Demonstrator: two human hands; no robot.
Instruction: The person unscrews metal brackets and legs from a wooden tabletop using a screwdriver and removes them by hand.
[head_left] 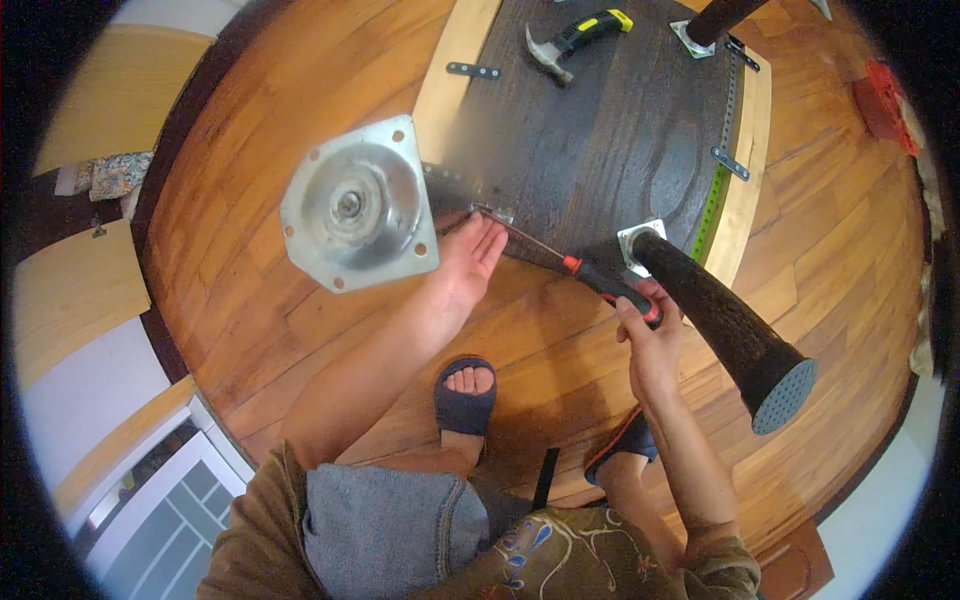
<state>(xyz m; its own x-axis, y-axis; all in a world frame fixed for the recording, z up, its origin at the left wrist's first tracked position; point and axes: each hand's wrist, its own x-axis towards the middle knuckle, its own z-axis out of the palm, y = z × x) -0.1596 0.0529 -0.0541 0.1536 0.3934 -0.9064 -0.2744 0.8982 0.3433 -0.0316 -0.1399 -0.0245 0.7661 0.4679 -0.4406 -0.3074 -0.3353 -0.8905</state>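
Observation:
My right hand (650, 325) grips a red-and-black screwdriver (600, 282) whose long shaft reaches a small metal bracket (492, 213) near the dark board's edge. My left hand (470, 260) has its fingers extended, palm up, with the fingertips at that bracket and the screwdriver's tip. Close to the camera, left of the hands, a large silvery plate (390, 200) with corner holes hides part of what lies behind it. A dark tapered leg (720, 330) rises from a square plate (630, 248) on the dark board (590, 120), just right of the screwdriver.
A hammer (575, 40) lies on the board, near a second leg (720, 22). Pale strips (745, 220) with black flat brackets (730, 163) flank it. Wooden flooring (230, 300) surrounds the board. Cabinets (80, 280) stand at the left, and a red object (880, 105) lies far right.

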